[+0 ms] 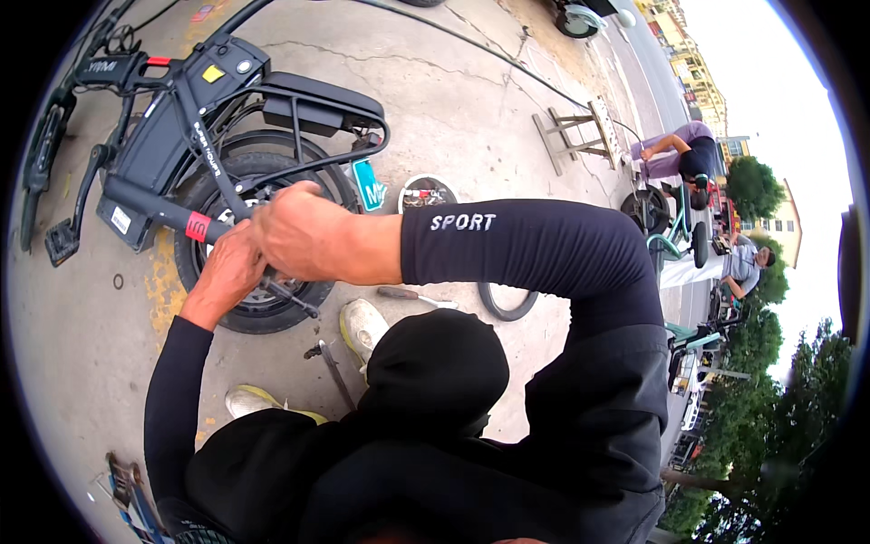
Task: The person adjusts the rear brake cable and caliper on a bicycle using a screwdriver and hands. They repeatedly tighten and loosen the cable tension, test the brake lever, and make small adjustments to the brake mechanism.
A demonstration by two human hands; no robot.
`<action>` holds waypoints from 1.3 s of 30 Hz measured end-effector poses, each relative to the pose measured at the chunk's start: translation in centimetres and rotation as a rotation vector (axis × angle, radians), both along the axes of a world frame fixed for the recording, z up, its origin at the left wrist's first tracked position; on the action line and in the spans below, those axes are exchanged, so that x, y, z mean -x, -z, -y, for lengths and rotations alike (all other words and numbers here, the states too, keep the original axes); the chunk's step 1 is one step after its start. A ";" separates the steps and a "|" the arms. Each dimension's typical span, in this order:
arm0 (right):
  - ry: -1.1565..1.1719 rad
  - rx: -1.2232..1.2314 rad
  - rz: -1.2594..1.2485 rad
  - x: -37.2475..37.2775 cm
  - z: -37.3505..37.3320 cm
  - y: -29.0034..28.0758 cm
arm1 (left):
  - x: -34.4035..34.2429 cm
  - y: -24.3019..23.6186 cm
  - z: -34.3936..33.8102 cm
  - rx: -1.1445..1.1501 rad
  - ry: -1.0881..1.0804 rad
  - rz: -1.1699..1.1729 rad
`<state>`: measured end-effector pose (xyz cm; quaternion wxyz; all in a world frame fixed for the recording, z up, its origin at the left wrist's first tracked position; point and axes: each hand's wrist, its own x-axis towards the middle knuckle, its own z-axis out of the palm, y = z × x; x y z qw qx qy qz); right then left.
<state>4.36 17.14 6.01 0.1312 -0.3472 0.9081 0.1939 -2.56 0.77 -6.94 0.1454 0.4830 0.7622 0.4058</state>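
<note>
My sleeves point(535, 249) are black with white lettering, and my trousers point(439, 363) are plain black too. My shoes point(362, 326) are off-white with yellow-green along the soles. The bike point(168, 150) is mostly black, with a red band point(197, 226) marked in dark print and a bright yellow patch point(213, 74); its plate point(367, 185) is teal with white lettering. I see pale grey-beige ground point(444, 100), blotched with worn yellow paint point(163, 290), and a dark grey tyre point(509, 315).

At one black bike point(156, 172), two hands point(231, 269) point(304, 231); right of it, one bucket point(426, 178), one loose tyre point(511, 316); below it, two shoes point(362, 326) point(252, 401).
</note>
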 end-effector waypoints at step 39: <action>-0.190 0.456 0.026 1.4 -1.0 4.9 | 0.4 4.3 0.6 0.305 -0.170 0.213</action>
